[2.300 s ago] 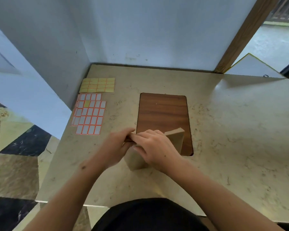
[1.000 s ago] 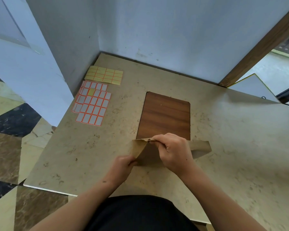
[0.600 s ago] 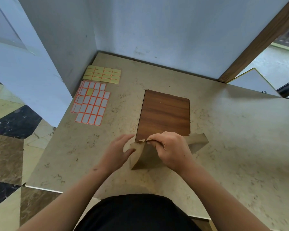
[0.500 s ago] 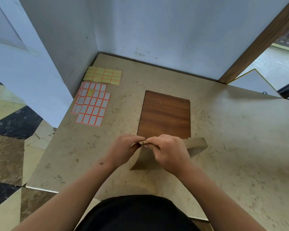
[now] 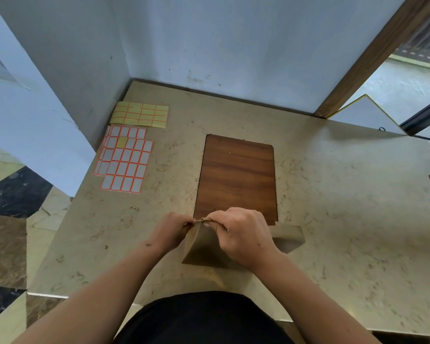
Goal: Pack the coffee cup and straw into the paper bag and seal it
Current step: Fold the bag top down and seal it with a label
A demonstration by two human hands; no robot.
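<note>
Presently, head view, one moment:

Table (image 5: 333, 207): beige stone-look top with faint brown veining, set into a corner of pale blue walls; its near edge runs just ahead of the person's dark clothing.

Wooden panel (image 5: 236, 175): dark brown wood grain, rounded far corners, lying flat mid-table; its near edge meets the far side of the bag and hands.

White label sheets (image 5: 123, 161): overlapping sheets of white stickers with orange borders, on the left part of the table; one cell shows yellow backing.

Yellow label sheet (image 5: 140, 116): just beyond the white sheets, near the wall corner.

Paper bag (image 5: 204, 247): plain brown kraft paper, unprinted, matte. It stands on the table near the front edge, directly before the person. Top edge is pinched up into a ridge, so the near face slopes down and outward to a wide base. A further portion of brown paper shows to the right, behind the right hand. Contents not visible; cup and straw cannot be seen.

Right hand (image 5: 241, 234): fingers curled tight, thumb and forefinger closed on the bag's top edge, knuckles over the ridge.

Left hand (image 5: 171, 232): fingertips pinched together on the same top edge, meeting the right hand's fingertips at the left end of the ridge.
</note>
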